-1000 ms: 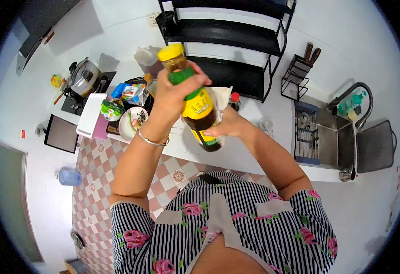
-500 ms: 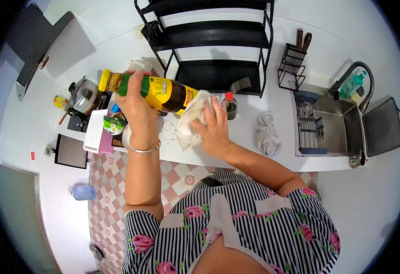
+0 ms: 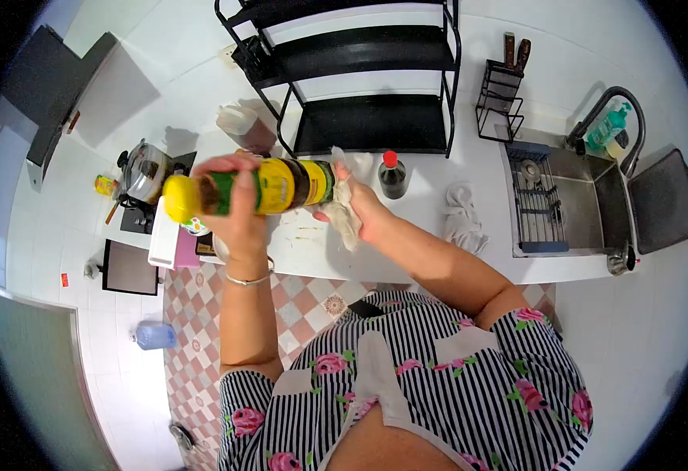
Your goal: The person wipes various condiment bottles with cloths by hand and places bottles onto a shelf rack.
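Observation:
My left hand (image 3: 238, 212) is wrapped round a large sauce bottle (image 3: 277, 187) with a yellow cap and a yellow and green label. The bottle lies almost level in the air above the white counter (image 3: 407, 243), its cap towards the left. Against its base my right hand (image 3: 369, 210) presses a crumpled white cloth (image 3: 347, 216), which hides part of the fingers. Just right of that hand stands a small dark bottle (image 3: 392, 179) with a red cap. Brownish streaks mark the counter below the sauce bottle.
A black tiered rack (image 3: 371, 122) stands behind the hands. Another cloth (image 3: 465, 220) lies on the counter at right, before the sink (image 3: 587, 208) and a knife holder (image 3: 499, 98). On the left are a lidded pot (image 3: 146, 173), a white and pink box (image 3: 163, 239) and a dark-filled jug (image 3: 246, 125).
The bottle has swung closer to level, with its capped end lower. My right hand has moved round with the cloth onto the bottle's base. The view has shifted slightly.

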The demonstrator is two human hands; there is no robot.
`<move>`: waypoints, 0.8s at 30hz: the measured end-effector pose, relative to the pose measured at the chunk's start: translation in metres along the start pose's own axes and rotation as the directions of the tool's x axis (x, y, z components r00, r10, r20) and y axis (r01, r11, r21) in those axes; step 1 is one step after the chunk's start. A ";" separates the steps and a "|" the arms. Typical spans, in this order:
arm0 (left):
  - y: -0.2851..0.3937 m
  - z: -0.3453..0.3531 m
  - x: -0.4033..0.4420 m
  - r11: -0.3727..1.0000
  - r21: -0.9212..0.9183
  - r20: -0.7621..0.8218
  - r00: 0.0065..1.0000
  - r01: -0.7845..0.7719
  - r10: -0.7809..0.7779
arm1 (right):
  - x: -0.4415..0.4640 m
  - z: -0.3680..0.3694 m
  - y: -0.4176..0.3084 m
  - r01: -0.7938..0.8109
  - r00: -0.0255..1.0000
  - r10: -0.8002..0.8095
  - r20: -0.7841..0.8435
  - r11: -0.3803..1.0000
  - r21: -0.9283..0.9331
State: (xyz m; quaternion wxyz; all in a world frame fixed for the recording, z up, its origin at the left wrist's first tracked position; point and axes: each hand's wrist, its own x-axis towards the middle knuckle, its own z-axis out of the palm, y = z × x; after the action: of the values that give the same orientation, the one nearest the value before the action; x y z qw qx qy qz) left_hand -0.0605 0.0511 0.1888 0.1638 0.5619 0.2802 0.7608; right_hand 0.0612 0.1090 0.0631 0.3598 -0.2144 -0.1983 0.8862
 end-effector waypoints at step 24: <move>-0.014 -0.041 -0.064 0.922 0.211 -0.300 0.919 0.325 -0.255 | -0.091 -0.208 0.004 -0.436 0.676 -0.722 0.150 -0.556 -0.707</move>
State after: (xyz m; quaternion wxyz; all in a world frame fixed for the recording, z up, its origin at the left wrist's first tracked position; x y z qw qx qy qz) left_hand -0.0798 0.0161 0.1224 0.1624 0.4227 0.4766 0.7535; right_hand 0.2271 0.0819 -0.0896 0.1947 -0.6347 -0.7472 -0.0303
